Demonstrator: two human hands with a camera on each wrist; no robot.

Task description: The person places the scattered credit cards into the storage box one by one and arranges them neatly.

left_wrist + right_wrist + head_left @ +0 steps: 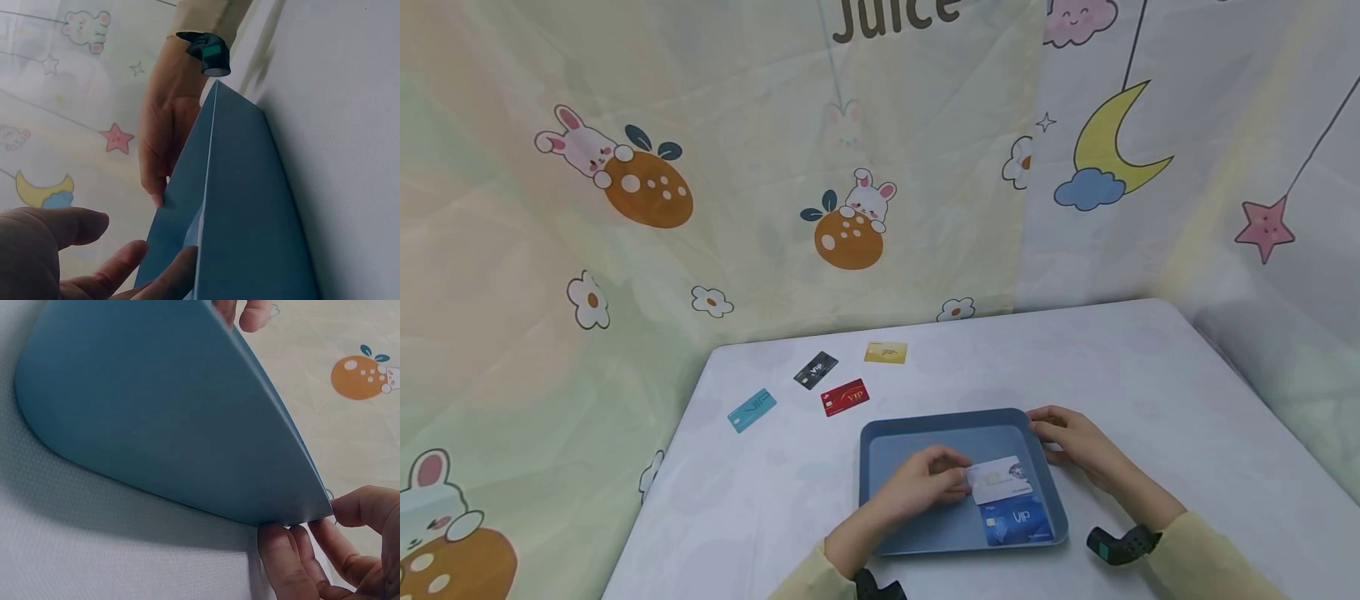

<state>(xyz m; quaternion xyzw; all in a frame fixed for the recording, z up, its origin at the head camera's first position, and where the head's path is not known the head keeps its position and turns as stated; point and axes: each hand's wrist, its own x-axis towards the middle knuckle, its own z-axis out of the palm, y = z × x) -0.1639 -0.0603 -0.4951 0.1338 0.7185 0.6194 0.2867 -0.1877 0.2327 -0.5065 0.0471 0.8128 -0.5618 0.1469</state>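
Note:
A blue tray [917, 533] lies on the table with a white card [1000, 479] and a blue VIP card [1018, 523] in its right part. The white card overlaps the top edge of the blue one. My left hand [925, 483] is over the tray, fingertips right at the white card's left edge; in the left wrist view its thumb [81, 226] stands apart from the fingers. With my right hand [1078, 442] I hold the tray's far right corner. The right wrist view shows that thumb [359, 506] at the rim and the fingers against the outer wall.
Left of and beyond the tray lie a teal card [752, 410], a black VIP card [816, 370], a red VIP card [845, 397] and a gold card [886, 352]. They rest on the white-covered table [737, 517]. A printed cloth [752, 167] hangs behind it.

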